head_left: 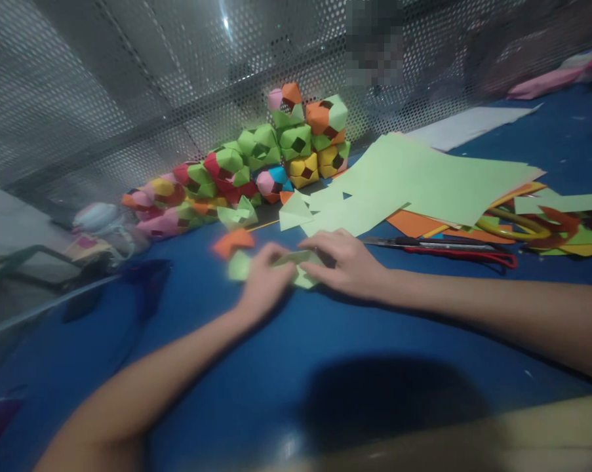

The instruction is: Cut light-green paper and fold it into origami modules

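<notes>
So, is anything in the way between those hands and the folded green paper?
Nothing visible: the left hand and right hand both touch the folded green paper. An orange piece lies just beyond the left hand, a cutter off to the right; neither stands between.

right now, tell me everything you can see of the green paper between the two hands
The green paper is a small, pale, matte-looking piece, folded into angled facets, with an edge jutting toward the wearer. It is held low over the blue table, the left hand at one side and the right hand at the other. Fingers hide parts of it, so its full outline, and whether it touches the table, cannot be told.
</notes>
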Available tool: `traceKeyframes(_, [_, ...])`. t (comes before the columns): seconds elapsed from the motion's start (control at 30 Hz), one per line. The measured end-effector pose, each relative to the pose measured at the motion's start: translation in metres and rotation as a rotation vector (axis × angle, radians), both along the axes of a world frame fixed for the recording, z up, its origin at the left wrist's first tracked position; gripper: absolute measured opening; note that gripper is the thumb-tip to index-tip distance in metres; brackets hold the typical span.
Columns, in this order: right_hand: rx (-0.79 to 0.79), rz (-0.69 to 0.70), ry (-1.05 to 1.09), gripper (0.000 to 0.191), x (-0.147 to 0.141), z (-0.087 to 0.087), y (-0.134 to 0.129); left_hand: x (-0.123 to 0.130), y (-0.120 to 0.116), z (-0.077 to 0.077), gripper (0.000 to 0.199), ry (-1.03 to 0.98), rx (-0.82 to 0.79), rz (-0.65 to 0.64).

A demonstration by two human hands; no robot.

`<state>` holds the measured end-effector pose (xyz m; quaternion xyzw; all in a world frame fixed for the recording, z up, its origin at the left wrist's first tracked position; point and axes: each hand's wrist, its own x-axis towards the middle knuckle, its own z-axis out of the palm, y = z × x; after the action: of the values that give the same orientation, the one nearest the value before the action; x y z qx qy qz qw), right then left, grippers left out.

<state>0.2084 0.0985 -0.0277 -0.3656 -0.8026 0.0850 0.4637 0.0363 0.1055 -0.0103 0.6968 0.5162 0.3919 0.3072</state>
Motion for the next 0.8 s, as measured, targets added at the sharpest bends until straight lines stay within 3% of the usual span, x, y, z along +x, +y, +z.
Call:
traceKeyframes(0.13, [-0.094,-0.047,0.033,0.007,-0.0002,0.0007,0.0007,-0.0022,0.0041,-0.0035,0.008,-0.078,-0.009,0.046])
traceKeyframes(0.37, [-0.088,-0.036,0.075,0.010,0.0000,0.0017,0.0007,-0.0008,0.0015,-0.0032,0.006,-0.047,-0.056,-0.029])
traceKeyframes(0.57, [-0.225,-0.094,0.056,0.009,-0.0019,0.0031,0.0005,-0.0055,0.0076,-0.0076,0.009,-0.118,-0.032,0.054])
traceKeyframes(0.8, [-0.125,-0.081,0.122,0.011,0.0005,0.0017,0.0008,0.0008,0.0016,-0.0043,0.010,-0.085,-0.105,-0.015])
